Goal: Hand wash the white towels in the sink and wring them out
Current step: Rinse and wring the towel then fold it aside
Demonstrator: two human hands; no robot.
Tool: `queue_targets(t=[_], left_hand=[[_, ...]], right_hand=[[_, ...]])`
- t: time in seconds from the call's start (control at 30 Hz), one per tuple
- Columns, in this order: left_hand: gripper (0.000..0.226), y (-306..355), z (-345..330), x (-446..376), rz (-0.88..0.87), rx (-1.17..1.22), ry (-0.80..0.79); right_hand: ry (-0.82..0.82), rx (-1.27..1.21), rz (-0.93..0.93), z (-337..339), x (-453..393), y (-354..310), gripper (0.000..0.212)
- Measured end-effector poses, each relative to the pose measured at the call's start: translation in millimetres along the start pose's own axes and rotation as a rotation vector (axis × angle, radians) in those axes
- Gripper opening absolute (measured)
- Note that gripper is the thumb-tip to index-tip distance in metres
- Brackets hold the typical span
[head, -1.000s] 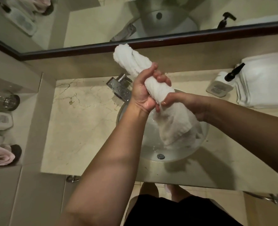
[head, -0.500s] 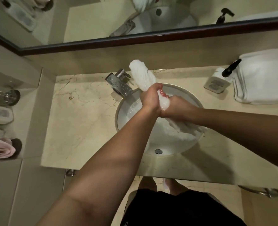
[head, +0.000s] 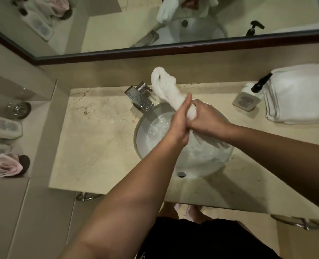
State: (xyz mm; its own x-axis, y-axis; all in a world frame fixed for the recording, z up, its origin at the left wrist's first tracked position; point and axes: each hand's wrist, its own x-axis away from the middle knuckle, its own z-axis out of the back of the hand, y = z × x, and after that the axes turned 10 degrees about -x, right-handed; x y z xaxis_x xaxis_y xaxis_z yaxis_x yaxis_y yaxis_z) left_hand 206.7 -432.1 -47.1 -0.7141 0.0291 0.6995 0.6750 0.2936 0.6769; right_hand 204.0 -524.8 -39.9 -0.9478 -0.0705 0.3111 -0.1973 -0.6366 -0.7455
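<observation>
— What is shown?
— A white towel [head: 166, 90] is gripped, twisted, by the left hand [head: 179, 124] and right hand [head: 205, 118] above the sink [head: 142, 128] — wringing is judged underway.
— And next?
— A tighter twist is called for, so water is shed into the basin.

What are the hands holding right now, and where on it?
Both hands, left and right, grip the twisted white towel around its middle, over the sink.
</observation>
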Motion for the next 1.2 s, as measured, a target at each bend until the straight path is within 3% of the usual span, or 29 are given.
queue_targets(t=[0.13,0.23,0.3,0.47,0.53,0.6,0.63,0.7,0.77,0.83,0.9,1.0,1.07,1.13,1.2], left_hand=[[0.027,0,7,15,0.07,-0.039,-0.161],[0.024,10,13,20,0.07,0.072,-0.328],[0.03,12,9,25,0.089,0.187,-0.376],[0.015,16,3,32,0.05,0.433,-0.369],[0.021,19,1,30,0.032,0.437,-0.339],[0.019,23,0,25,0.007,0.395,-0.322],[0.018,26,1,23,-0.001,0.344,-0.317],[0.02,31,2,19,0.014,0.174,-0.299],[0.022,30,4,11,0.002,0.033,-0.246],[0.011,29,5,6,-0.029,0.003,-0.175],[0.015,27,3,1,-0.014,-0.017,-0.059],[0.016,25,0,-5,0.022,-0.041,0.135],[0.015,24,-4,-6,0.011,-0.057,0.232],[0.012,24,-10,-6,-0.002,-0.075,0.324],[0.006,24,-13,-12,0.012,-0.092,0.409]], right_hand=[[-0.257,-0.285,0.041,17,9,-5,0.044],[-0.12,-0.271,0.119,37,-2,-5,0.042],[-0.067,-0.578,0.011,51,-11,-10,0.048],[-0.45,-1.25,-0.427,48,-9,-2,0.073],[-0.518,-1.348,-0.431,37,-5,11,0.07],[-0.625,-1.318,-0.415,35,5,18,0.057],[-0.706,-1.293,-0.444,37,9,21,0.061],[-0.893,-1.193,-0.484,43,12,30,0.09],[-0.925,-1.043,-0.455,46,18,29,0.088],[-0.781,-0.967,-0.431,43,20,24,0.06],[-0.671,-0.867,-0.412,40,22,15,0.044],[-0.566,-0.688,-0.388,33,21,4,0.035],[-0.413,-0.459,-0.285,24,22,-1,0.03],[-0.256,-0.139,-0.142,14,21,-3,0.033],[-0.128,0.029,-0.096,6,21,-1,0.046]])
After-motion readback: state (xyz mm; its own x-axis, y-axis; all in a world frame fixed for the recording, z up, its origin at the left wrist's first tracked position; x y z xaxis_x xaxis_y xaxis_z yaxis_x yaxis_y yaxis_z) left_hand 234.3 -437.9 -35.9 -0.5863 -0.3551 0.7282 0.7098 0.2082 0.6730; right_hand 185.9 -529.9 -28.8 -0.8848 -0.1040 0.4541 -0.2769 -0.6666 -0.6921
